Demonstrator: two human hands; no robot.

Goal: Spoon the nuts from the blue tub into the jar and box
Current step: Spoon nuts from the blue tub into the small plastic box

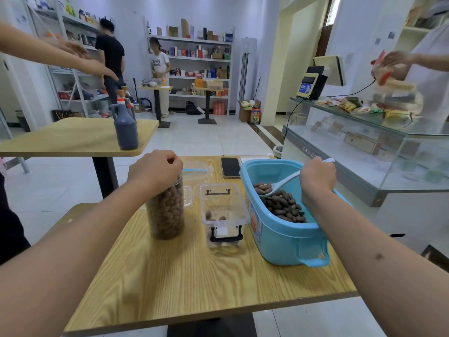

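The left hand (155, 167) grips the full jar (166, 207); the right hand (317, 175) holds a loaded spoon (279, 184) over the blue tub (284, 242).

Bright, even indoor light; soft shadows on wooden tabletop (194, 283). Wide-angle bending at edges. Motion blur on bystanders' hands far above both grips; glass counter (364, 132) hazy.

On the table (194, 276) before me the jar (166, 210) stood at the left, my left hand (155, 170) closed over its mouth. Just right of it sat the box (224, 212), a few nuts (215, 216) lying in it. Rightmost was the tub (279, 234); my right hand (317, 176) held the spoon (279, 184) inside it, above the nuts heaped there. Behind the box lay a phone (230, 167), and a lid (196, 170) lay behind the jar.
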